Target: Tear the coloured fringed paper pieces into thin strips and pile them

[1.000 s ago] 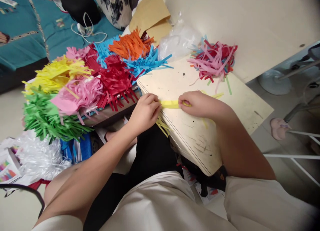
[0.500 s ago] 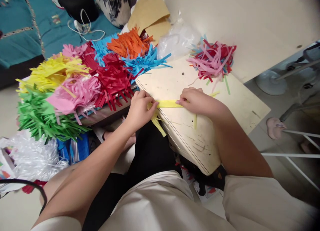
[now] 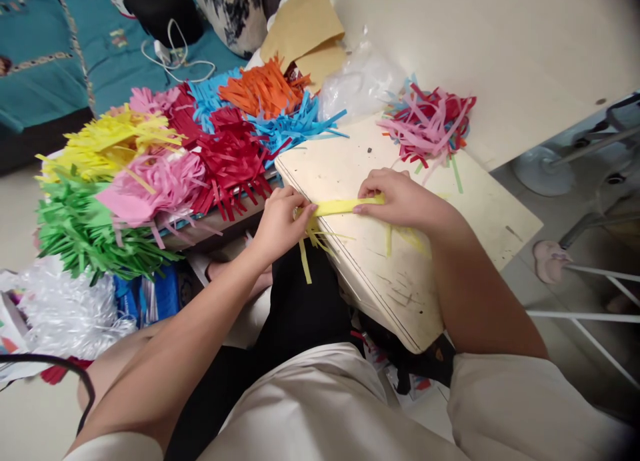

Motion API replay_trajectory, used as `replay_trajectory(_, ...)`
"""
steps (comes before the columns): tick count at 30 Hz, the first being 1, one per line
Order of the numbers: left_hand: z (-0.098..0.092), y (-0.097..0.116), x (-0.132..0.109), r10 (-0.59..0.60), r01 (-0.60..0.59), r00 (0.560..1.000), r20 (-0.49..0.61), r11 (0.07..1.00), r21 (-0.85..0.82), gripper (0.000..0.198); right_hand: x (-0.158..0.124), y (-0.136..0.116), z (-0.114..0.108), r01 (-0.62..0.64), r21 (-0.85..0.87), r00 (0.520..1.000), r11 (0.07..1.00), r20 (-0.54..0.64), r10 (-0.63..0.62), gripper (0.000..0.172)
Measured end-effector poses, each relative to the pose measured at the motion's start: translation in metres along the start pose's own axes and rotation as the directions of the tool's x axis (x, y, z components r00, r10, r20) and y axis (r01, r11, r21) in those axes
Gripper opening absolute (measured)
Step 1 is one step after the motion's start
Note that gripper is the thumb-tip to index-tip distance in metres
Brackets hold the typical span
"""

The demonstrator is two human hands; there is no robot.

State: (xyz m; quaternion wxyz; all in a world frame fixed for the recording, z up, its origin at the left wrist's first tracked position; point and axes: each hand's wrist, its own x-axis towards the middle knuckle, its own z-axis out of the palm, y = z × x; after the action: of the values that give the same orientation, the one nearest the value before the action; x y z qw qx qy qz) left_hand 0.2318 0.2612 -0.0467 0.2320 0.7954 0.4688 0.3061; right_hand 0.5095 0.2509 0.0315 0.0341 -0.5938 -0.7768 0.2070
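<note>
A yellow strip of fringed paper [image 3: 336, 206] is stretched between my two hands above the near part of a cream board [image 3: 345, 161]. My left hand [image 3: 284, 220] pinches its left end at the board's left edge, and thin yellow fringes hang below the fingers. Toward the right end, my right hand [image 3: 393, 198] has thumb and fingers closed on the same strip. Some yellow fringe lies on the board under that hand. Farther back on the board rests a tangle of pink, red and blue paper strips [image 3: 430, 122].
On the left are fringed paper bundles: green [image 3: 95, 228], yellow [image 3: 110, 144], pink [image 3: 155, 184], red [image 3: 233, 154], orange [image 3: 265, 88] and blue [image 3: 293, 122]. A clear plastic bag [image 3: 360, 84] and brown paper [image 3: 305, 28] lie behind. White metal legs [image 3: 585, 314] stand right.
The right fingers have shifted on the yellow strip, and its loose fringes hang differently below both hands. The left hand keeps its pinch in nearly the same place.
</note>
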Motion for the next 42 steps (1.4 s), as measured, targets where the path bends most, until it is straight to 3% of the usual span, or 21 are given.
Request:
replay_trajectory(4,-0.001,0.001,-0.002,0.03,-0.03,1.0,0.006,0.999,-0.03,0.023,0.0,0.009,-0.005,0.059,0.041,0.998,0.997,-0.003,-0.059,0.016)
replay_trajectory(10,0.0,-0.008,-0.004,0.075,-0.075,0.996,0.042,0.997,-0.011,0.02,0.001,0.017,-0.006,0.05,0.154,0.992,0.987,0.104,-0.067,0.02)
replay_trajectory(14,0.001,-0.012,-0.006,0.115,-0.117,0.99,0.081,0.993,0.016,0.019,-0.001,0.017,-0.007,0.01,0.147,0.989,0.989,0.141,-0.031,0.02)
replay_trajectory(20,-0.003,-0.007,-0.011,0.193,-0.196,0.98,0.053,0.977,0.079,0.028,-0.001,0.018,-0.005,-0.011,0.101,0.994,0.995,0.111,0.0,0.017)
replay_trajectory(28,0.0,-0.012,-0.003,0.069,-0.065,0.992,0.11,0.997,-0.041,0.027,-0.002,0.0,-0.006,-0.134,-0.004,0.983,0.991,0.124,0.133,0.021)
replay_trajectory(37,-0.003,0.001,0.0,-0.029,0.02,0.982,0.188,0.999,0.046,0.042,-0.003,-0.016,-0.002,-0.169,-0.16,0.974,0.972,0.123,0.19,0.023)
replay_trajectory(42,0.001,-0.002,0.002,-0.039,0.038,0.982,0.184,0.999,0.009,0.039,-0.001,-0.013,0.004,-0.143,-0.187,0.979,0.972,0.116,0.167,0.027)
